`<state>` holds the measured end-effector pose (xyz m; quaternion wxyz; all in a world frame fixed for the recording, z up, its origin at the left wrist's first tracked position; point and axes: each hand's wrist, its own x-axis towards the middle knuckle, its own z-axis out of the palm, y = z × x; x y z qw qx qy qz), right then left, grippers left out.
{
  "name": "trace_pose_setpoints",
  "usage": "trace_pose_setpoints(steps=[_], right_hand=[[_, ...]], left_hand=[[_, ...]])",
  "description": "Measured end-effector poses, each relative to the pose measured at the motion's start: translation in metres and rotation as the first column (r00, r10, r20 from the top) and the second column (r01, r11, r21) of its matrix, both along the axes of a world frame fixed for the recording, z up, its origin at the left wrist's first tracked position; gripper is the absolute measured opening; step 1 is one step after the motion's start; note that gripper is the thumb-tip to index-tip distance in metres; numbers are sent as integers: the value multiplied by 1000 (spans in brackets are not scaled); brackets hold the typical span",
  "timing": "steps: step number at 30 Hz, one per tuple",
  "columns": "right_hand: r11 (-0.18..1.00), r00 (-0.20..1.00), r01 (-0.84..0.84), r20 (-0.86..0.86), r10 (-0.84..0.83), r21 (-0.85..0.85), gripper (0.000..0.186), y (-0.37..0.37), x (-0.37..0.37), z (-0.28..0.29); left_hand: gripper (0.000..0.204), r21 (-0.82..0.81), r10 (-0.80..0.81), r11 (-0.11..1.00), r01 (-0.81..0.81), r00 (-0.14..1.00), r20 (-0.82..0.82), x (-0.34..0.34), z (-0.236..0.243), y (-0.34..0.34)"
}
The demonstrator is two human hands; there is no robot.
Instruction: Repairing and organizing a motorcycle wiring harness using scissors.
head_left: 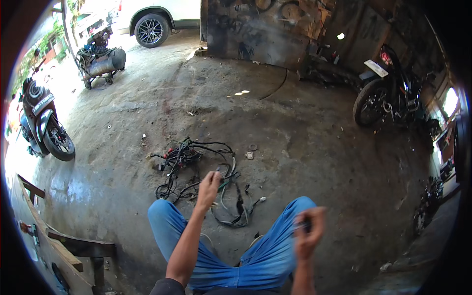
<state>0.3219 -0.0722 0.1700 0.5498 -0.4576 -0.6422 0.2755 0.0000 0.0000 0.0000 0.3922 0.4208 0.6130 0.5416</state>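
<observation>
On the floor in front of me lies a tangled wiring harness [179,155], mostly black with some green, grey and red parts. A looser bundle of its wires [239,204] trails toward my knees and ends in a white connector [262,199]. Above the near side of the harness is my left hand [209,188], its fingers pinched together; a small dark bit shows at the fingertips, too small to name. My right hand [310,228], smeared by motion, is raised over my right knee. Its fingers curl round a small dark object [307,225] whose kind I cannot make out.
A small pale square piece [249,155] and a ring [252,147] lie beyond the harness. Motorcycles stand at left [43,120] and right [381,101]. An air compressor [101,64] and a white car [160,17] are at the back. A wooden bench [64,246] is near my left.
</observation>
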Motion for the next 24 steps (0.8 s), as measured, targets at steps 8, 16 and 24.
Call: trace_pose_setpoints(steps=[8, 16, 24], right_hand=[[883, 938, 222, -157, -309, -414, 28, 30, 238, -92], [444, 477, 823, 856, -201, -354, 40, -92, 323, -309], [498, 490, 823, 786, -378, -273, 26, -72, 278, -268]], left_hand=[[38, -90, 105, 994, -56, 652, 751, 21, 34, -25], [27, -338, 425, 905, -257, 531, 734, 11, -8, -53], [33, -106, 101, 994, -12, 421, 901, 24, 43, -49]])
